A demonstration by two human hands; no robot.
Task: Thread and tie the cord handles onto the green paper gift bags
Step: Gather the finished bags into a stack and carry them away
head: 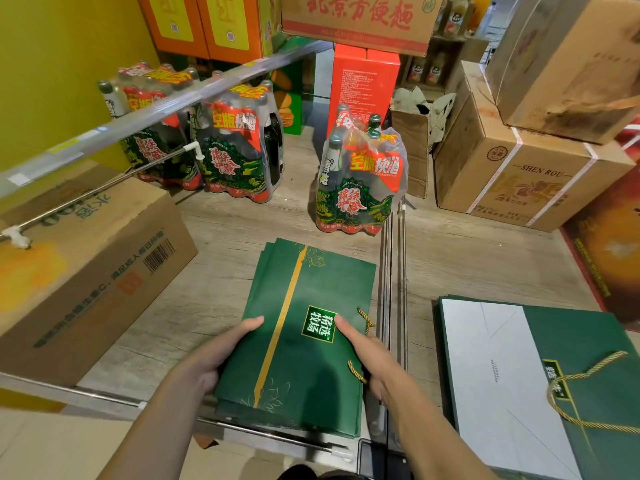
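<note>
A flat green paper gift bag (304, 289) with a gold stripe lies on top of a small stack of the same bags on the wooden shelf. My left hand (214, 355) grips its left edge, thumb on top. My right hand (374, 362) grips its right edge, thumb by the label. Two bits of gold cord (363, 318) stick out at that right edge near my right fingers. To the right lies a second stack of green bags (588, 341), with a looped gold cord handle (571, 396) on the top one.
A cardboard box (86, 271) sits at the left. Shrink-wrapped bottle packs (356, 188) stand behind the bags, and more cartons (512, 174) fill the right. A metal divider rail (394, 271) runs between the two stacks. A shelf edge bar (138, 123) crosses the upper left.
</note>
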